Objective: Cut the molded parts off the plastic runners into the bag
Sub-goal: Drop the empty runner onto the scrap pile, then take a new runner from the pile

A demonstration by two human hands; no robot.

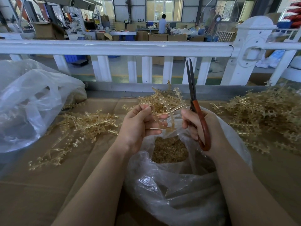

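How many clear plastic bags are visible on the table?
2: one open bag below the hands, holding cut parts; one crumpled bag at far left. Others may be hidden.

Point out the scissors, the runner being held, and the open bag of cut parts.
scissors (191, 88): head view, on the dark blades.
runner (167, 110): head view, on its curved spine above the bag.
bag (171, 190): head view, on the clear front wall.
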